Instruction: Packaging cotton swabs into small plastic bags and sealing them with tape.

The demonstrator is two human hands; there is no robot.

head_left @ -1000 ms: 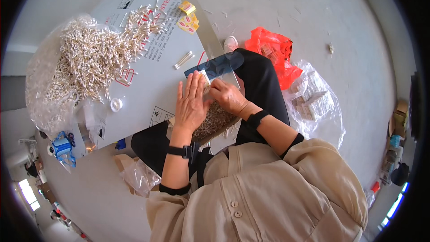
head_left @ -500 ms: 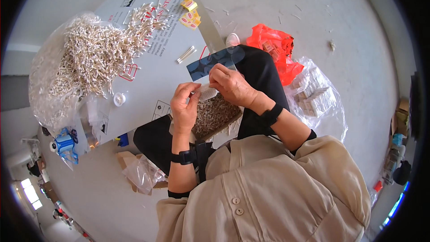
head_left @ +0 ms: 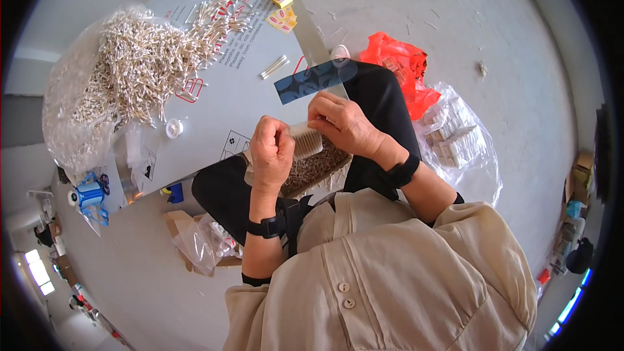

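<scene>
Both hands meet over my lap at a small flat pack of cotton swabs (head_left: 307, 141), whose pale sticks lie side by side in a ribbed row. My left hand (head_left: 270, 151) is closed, pinching the pack's left end between thumb and fingers. At the upper right corner, my right hand (head_left: 348, 123) grips it with thumb and fingertips, the back of the hand facing up. Just below the pack sits an open box (head_left: 300, 190) filled with thin brownish sticks or swabs; my hands and the pack cover part of it.
On the grey sheet-topped table (head_left: 214, 117), a clear bag spills a heap of cotton swabs (head_left: 146, 58). Yellow labels (head_left: 282, 19), loose swabs (head_left: 274, 67) and a white round lid (head_left: 174, 128) lie there too. A red bag (head_left: 406, 71) and a clear bag of packs (head_left: 452, 133) are at right.
The swab pack has tipped and come lower, so more of its ribbed face shows. My hands stay closed on its ends, slightly farther apart.
</scene>
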